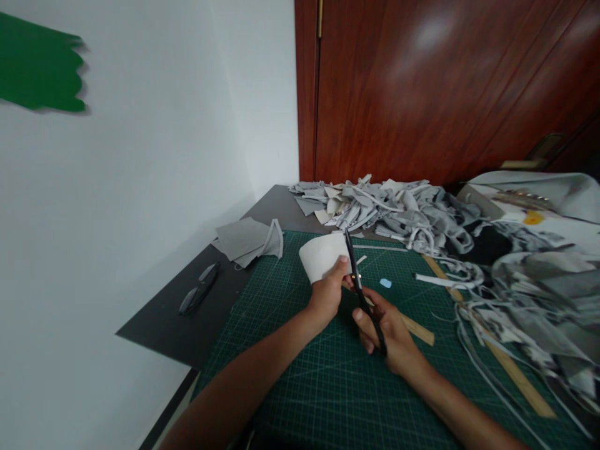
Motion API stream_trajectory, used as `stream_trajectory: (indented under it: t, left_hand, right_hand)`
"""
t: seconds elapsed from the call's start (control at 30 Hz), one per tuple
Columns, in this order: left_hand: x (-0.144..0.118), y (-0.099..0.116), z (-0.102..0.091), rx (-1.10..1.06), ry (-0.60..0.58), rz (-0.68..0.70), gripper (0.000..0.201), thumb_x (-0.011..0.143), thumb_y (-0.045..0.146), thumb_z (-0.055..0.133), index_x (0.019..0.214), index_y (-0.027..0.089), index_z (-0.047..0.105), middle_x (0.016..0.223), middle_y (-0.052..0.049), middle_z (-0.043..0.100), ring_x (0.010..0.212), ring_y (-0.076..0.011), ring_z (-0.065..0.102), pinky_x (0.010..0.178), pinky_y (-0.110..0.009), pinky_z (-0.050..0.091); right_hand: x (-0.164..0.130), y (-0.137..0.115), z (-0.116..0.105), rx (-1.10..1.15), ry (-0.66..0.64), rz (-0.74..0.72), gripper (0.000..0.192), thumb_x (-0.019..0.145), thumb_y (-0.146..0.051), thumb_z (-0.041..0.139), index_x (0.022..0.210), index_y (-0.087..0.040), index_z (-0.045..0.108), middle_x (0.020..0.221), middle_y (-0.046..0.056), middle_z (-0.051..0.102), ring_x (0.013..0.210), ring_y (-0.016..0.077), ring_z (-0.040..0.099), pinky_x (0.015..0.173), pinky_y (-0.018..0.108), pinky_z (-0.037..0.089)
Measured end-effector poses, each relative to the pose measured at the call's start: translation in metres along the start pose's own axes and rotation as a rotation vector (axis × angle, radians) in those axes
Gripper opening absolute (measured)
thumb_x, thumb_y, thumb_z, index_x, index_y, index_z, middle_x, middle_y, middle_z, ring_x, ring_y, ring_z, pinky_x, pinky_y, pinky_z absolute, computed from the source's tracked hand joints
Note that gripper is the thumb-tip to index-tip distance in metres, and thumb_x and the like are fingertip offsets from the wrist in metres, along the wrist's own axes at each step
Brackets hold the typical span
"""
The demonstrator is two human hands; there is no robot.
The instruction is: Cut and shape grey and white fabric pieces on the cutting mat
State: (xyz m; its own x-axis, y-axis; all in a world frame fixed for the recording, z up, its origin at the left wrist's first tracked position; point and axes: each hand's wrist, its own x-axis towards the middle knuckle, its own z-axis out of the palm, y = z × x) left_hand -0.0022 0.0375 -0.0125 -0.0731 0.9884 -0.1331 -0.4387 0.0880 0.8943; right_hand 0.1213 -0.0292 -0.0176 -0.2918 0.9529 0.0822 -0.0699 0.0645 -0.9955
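Note:
My left hand (328, 290) pinches a curved white piece of material (321, 255) and holds it up over the green cutting mat (300, 350). My right hand (389, 331) grips black scissors (359, 284), whose blades point away from me along the right edge of the white piece. Both hands are close together above the middle of the mat.
A heap of grey and white fabric scraps (384, 209) lies at the back of the dark table (169, 319), with strips trailing down the right side. Folded grey pieces (246, 240) and a black tool (199, 290) lie left. A wooden ruler (510, 369), a small blue chip (385, 283), a brown door (445, 87).

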Motion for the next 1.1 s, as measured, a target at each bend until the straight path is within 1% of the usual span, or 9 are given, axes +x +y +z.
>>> stream_trajectory:
  t: [0.2,0.3,0.4,0.53,0.67,0.77,0.9,1.0,1.1]
  left_hand:
    - [-0.007,0.014,0.006,-0.109,-0.142,0.095,0.06,0.063,0.074,0.084,0.068,0.019,0.061,0.058,0.003,0.053,0.057,-0.0117,0.051,0.064,-0.028,0.047]
    - [-0.012,0.017,0.008,-0.122,-0.184,0.16,0.053,0.067,0.065,0.087,0.083,0.018,0.068,0.063,0.004,0.053,0.058,-0.011,0.049,0.062,-0.027,0.047]
    - [-0.015,0.015,0.009,-0.129,-0.217,0.186,0.054,0.069,0.059,0.088,0.101,0.019,0.072,0.072,0.003,0.057,0.061,-0.0105,0.049,0.059,-0.025,0.047]
    - [-0.018,0.008,0.007,-0.089,-0.307,0.201,0.058,0.075,0.056,0.087,0.119,0.021,0.071,0.079,0.002,0.059,0.063,-0.0106,0.051,0.057,-0.024,0.046]
    - [-0.022,0.005,0.007,0.016,-0.309,0.241,0.061,0.08,0.054,0.084,0.132,0.025,0.068,0.089,-0.001,0.065,0.067,-0.0124,0.053,0.058,-0.025,0.046]
    - [-0.025,0.005,0.009,0.085,-0.337,0.233,0.065,0.08,0.058,0.083,0.133,0.024,0.068,0.094,-0.005,0.071,0.079,-0.0187,0.064,0.07,-0.029,0.053]
    - [-0.022,0.001,0.007,0.104,-0.4,0.187,0.068,0.081,0.065,0.079,0.132,0.022,0.068,0.104,-0.009,0.075,0.099,-0.0253,0.071,0.091,-0.035,0.056]
    - [-0.017,-0.002,0.006,-0.044,-0.374,0.203,0.079,0.079,0.069,0.078,0.142,0.025,0.06,0.123,-0.009,0.074,0.115,-0.0282,0.069,0.101,-0.039,0.053]
    - [-0.015,0.005,0.008,-0.217,-0.315,0.2,0.088,0.076,0.071,0.079,0.148,0.026,0.056,0.137,-0.011,0.07,0.125,-0.0327,0.066,0.106,-0.043,0.052]
  right_hand:
    - [0.001,0.007,-0.003,0.119,0.082,-0.088,0.064,0.091,-0.065,0.069,0.134,-0.02,0.051,0.057,-0.012,0.048,0.038,0.0086,0.036,0.038,0.022,0.033]
    - [0.005,0.01,-0.008,0.127,0.127,-0.159,0.062,0.091,-0.059,0.073,0.135,-0.023,0.05,0.061,-0.01,0.051,0.044,0.0109,0.043,0.043,0.023,0.036]
    - [0.009,0.007,-0.014,0.113,0.223,-0.21,0.064,0.087,-0.051,0.08,0.137,-0.025,0.049,0.071,-0.007,0.06,0.056,0.0131,0.051,0.051,0.025,0.042]
    - [0.013,-0.005,-0.019,0.13,0.328,-0.273,0.07,0.08,-0.048,0.087,0.135,-0.027,0.048,0.082,-0.005,0.067,0.062,0.0139,0.057,0.063,0.03,0.05]
    - [0.015,-0.017,-0.023,0.125,0.372,-0.285,0.073,0.075,-0.048,0.091,0.132,-0.029,0.049,0.086,-0.003,0.07,0.07,0.0172,0.063,0.069,0.034,0.054]
    - [0.016,-0.02,-0.025,0.065,0.404,-0.234,0.075,0.07,-0.049,0.092,0.13,-0.028,0.051,0.086,-0.002,0.07,0.072,0.0192,0.066,0.066,0.034,0.055]
    - [0.017,-0.02,-0.026,0.031,0.365,-0.203,0.078,0.071,-0.049,0.091,0.134,-0.027,0.05,0.08,-0.004,0.065,0.067,0.0176,0.061,0.061,0.032,0.051]
    - [0.018,-0.021,-0.024,0.059,0.346,-0.181,0.079,0.072,-0.046,0.09,0.135,-0.025,0.048,0.076,-0.007,0.059,0.061,0.015,0.055,0.056,0.029,0.046]
    - [0.019,-0.022,-0.023,0.091,0.361,-0.149,0.079,0.07,-0.042,0.092,0.133,-0.024,0.049,0.074,-0.007,0.059,0.06,0.0138,0.052,0.053,0.027,0.042]
